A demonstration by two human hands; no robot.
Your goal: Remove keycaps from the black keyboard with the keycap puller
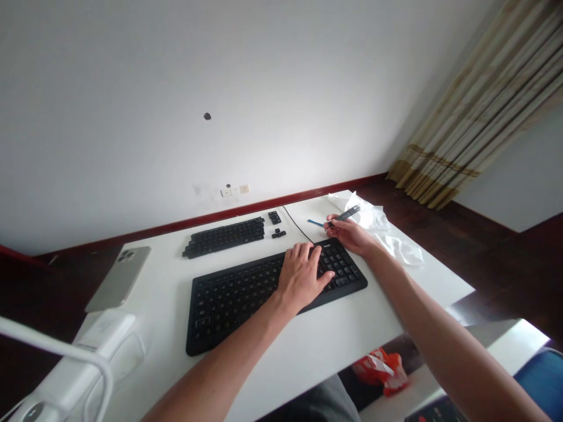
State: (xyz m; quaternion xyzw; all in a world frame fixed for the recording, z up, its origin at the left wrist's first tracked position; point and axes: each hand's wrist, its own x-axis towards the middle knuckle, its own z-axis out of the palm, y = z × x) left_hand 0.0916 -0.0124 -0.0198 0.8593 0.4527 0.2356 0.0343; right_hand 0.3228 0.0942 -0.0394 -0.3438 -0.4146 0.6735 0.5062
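A black keyboard (237, 296) lies on the white table (316, 346) in front of me. My left hand (303, 275) rests flat on the keyboard's right part, fingers spread over the keys. My right hand (352, 234) is closed around a slim dark tool (347, 214) just beyond the keyboard's far right corner. Behind the keyboard lies a block of removed black keycaps (226, 236), with a few loose keycaps (276, 224) beside it. A thin blue stick (315, 223) lies near my right hand.
A phone (119, 277) lies face down at the table's left. White crumpled tissue (387, 231) sits at the right far corner. A white device (88, 357) stands at the near left. A black cable (297, 225) runs back to the wall. An orange bag (380, 369) lies under the table.
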